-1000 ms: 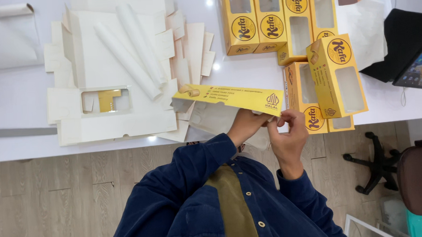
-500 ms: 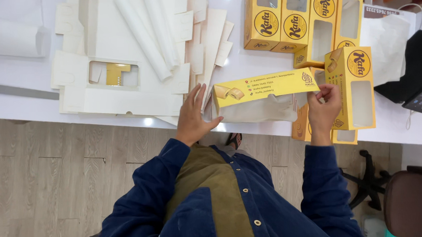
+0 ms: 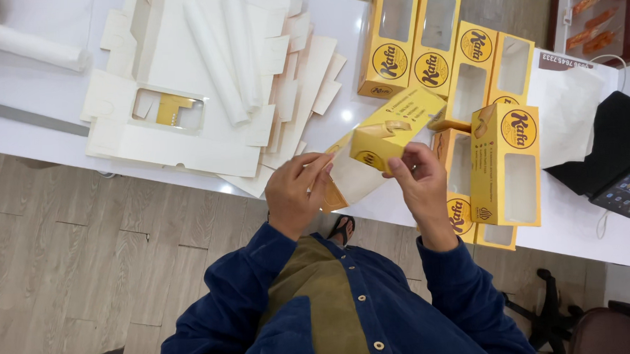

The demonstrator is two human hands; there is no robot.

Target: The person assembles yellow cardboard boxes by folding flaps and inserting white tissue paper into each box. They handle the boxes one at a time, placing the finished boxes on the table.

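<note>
The half-formed yellow window carton [image 3: 388, 142] is held up between both hands over the near edge of the white table [image 3: 369, 111], its long axis slanting from near-left to far-right, the left hand [image 3: 296, 195] gripping its lower-left end and the right hand [image 3: 420, 183] pinching its middle.

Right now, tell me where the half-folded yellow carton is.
In the head view, the half-folded yellow carton is held at centre between the left hand and right hand, above the white table's near edge, left of the finished yellow boxes.
</note>
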